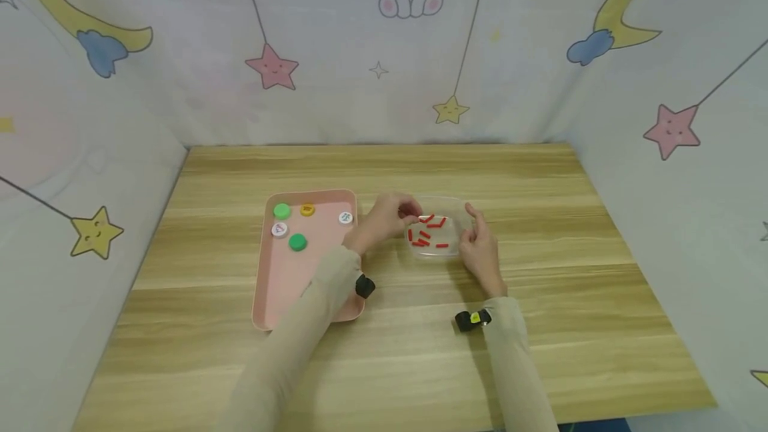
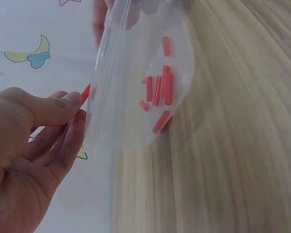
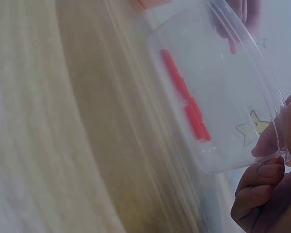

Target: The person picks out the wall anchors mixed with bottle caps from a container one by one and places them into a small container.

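Note:
A clear plastic container (image 1: 437,256) with several short red sticks (image 1: 441,245) on its bottom is at the middle of the table. My left hand (image 1: 387,217) is at the container's left rim. In the left wrist view, its thumb and fingers pinch one red stick (image 2: 86,93), most of it hidden by the fingers. My right hand (image 1: 482,252) grips the container's right rim, thumb on the inner side and curled fingers outside, as the right wrist view shows. The other red sticks lie in a loose cluster, seen through the wall (image 3: 223,92).
Left of the container a pink tray (image 1: 282,299) lies on the wooden table (image 1: 570,352). In it are light green (image 1: 282,211), dark green (image 1: 297,242), yellow (image 1: 307,209) and white bottle caps (image 1: 345,218). My left forearm crosses over the tray's right side. A patterned curtain (image 1: 336,105) stands behind the table.

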### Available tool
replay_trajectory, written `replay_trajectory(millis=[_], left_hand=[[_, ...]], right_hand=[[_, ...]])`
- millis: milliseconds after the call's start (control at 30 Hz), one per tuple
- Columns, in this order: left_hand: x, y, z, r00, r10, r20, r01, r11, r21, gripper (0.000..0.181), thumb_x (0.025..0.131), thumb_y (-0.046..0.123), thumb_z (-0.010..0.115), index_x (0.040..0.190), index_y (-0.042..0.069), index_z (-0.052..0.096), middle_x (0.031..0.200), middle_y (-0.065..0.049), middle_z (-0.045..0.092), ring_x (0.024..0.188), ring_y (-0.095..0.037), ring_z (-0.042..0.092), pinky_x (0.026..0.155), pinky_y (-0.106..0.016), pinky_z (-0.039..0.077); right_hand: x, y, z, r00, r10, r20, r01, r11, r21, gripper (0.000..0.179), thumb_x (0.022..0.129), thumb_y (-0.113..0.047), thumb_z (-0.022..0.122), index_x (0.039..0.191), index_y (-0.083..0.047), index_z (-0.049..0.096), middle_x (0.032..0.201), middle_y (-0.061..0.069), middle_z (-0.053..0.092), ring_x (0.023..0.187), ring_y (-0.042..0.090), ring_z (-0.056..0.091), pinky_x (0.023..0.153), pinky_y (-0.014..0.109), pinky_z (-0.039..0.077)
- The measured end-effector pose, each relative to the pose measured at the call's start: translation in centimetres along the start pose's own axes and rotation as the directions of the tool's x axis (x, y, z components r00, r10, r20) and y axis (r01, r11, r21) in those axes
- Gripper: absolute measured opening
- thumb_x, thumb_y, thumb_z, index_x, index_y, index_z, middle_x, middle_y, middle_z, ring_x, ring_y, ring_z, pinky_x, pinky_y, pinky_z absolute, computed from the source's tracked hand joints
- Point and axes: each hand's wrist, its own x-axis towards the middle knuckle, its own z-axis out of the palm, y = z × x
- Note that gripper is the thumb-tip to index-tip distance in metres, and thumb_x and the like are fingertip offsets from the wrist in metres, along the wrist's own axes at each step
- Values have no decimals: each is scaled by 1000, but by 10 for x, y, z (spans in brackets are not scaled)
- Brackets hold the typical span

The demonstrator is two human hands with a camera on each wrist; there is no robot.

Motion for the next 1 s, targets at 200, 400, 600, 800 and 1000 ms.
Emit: replay_trajectory(millis=[200, 400, 600, 800, 1000], left_hand=[[2, 4, 6, 999, -17, 31, 17, 1000, 8, 13, 95, 2, 69, 106, -2, 73, 102, -11, 74, 95, -19, 69, 84, -23, 57], [8, 8, 8, 999, -2, 49, 1, 1000, 5, 15, 94, -1, 68, 108, -4, 72, 106, -18, 74, 98, -22, 69, 86, -26, 57], [8, 5, 8, 999, 3, 45, -3, 1000, 6, 15, 94, -1, 68, 108, -3, 72, 107, -18, 73, 98, -22, 69, 87, -26, 57], [4, -1, 7, 999, 23, 29, -23, 1000, 11, 14, 94, 1, 69, 108, -2, 72, 106, -16, 74, 97, -19, 70, 86, -24, 57], [0, -1, 5, 999, 21, 25, -22, 999, 26, 11, 94, 3, 69, 104, -1, 73, 101, -12, 74, 93, -20, 70, 82, -24, 58]], right_hand=[[-2, 0, 0, 1000, 15, 4, -15, 1000, 0, 60, 91, 4, 49, 150, -11, 48, 65, -2, 41, 56, 8, 39, 54, 26, 36], [-2, -2, 0, 1000, -8, -13, 8, 1000, -3, 60, 90, 5, 49, 148, -8, 49, 64, -3, 41, 56, 10, 40, 55, 27, 36], [0, -3, 0, 1000, -16, -19, 16, 1000, -5, 60, 90, 5, 48, 148, -9, 50, 63, -3, 40, 55, 9, 39, 54, 27, 35], [1, -2, 1, 1000, -18, -9, 18, 1000, -9, 60, 90, 4, 48, 149, -9, 49, 64, -3, 41, 56, 9, 39, 55, 26, 36], [1, -2, -1, 1000, -3, 18, 3, 1000, -20, 59, 92, 2, 47, 150, -11, 46, 64, 0, 41, 57, 13, 39, 54, 27, 35]])
